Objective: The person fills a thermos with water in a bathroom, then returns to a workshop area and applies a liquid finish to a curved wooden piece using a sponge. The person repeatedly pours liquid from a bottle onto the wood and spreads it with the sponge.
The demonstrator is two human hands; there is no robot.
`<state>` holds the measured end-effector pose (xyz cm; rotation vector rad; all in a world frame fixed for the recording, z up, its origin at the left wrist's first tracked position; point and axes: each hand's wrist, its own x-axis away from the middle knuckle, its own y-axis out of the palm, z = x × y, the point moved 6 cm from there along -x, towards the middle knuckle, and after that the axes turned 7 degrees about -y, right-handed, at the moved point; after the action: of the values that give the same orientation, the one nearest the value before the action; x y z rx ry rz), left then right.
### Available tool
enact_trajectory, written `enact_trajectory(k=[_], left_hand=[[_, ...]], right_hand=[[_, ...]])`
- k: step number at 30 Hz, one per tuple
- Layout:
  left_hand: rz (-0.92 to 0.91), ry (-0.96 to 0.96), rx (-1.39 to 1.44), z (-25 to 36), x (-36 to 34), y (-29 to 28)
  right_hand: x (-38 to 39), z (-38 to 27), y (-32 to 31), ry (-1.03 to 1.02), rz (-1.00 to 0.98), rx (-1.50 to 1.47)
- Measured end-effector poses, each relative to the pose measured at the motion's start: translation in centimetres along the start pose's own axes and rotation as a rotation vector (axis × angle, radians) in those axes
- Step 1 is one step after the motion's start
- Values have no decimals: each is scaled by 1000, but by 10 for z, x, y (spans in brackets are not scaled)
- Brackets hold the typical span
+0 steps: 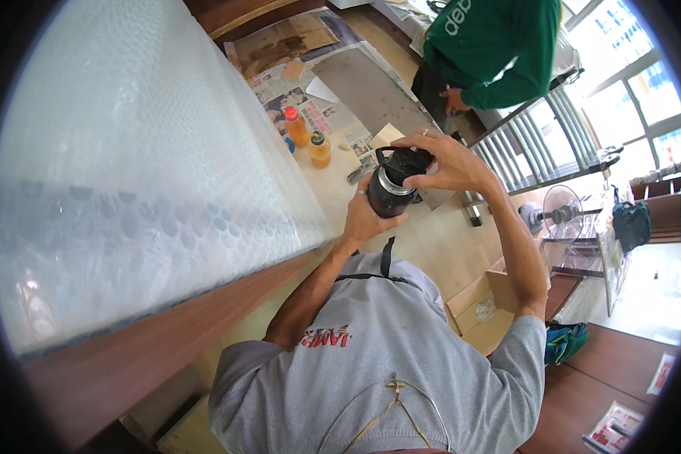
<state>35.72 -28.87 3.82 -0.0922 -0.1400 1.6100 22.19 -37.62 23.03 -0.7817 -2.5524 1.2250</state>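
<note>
My left hand (363, 218) is wrapped round the body of a black insulated flask (388, 200), held in front of my waist. A bare steel rim shows at the flask's mouth. My right hand (452, 163) grips the black lid (408, 162), which has a loop handle on its left side. The lid sits tilted over the mouth; whether it still touches the rim I cannot tell. Beyond the flask, on a table, stand a bottle of orange liquid with a red cap (297, 129) and a smaller amber bottle with a dark cap (320, 153).
A large panel in bubble wrap (151, 166) fills the left side. Newspaper (329, 113) and a grey sheet (367, 83) cover the far table. A person in a green sweater (499, 53) stands beyond it. To the right are an open cardboard box (492, 321) and a fan (562, 213).
</note>
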Motion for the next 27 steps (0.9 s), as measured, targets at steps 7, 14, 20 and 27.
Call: enact_trajectory(k=[7, 14, 20, 27], left_hand=[[70, -1, -74, 8, -13, -1], [73, 10, -59, 3, -20, 3], [81, 20, -77, 0, -27, 6], [-22, -14, -42, -14, -28, 20]], right_hand=[[-15, 7, 4, -158, -186, 124], [-21, 14, 5, -39, -242, 173], [-11, 27, -13, 376, -41, 316], [0, 24, -2, -174, -151, 432]])
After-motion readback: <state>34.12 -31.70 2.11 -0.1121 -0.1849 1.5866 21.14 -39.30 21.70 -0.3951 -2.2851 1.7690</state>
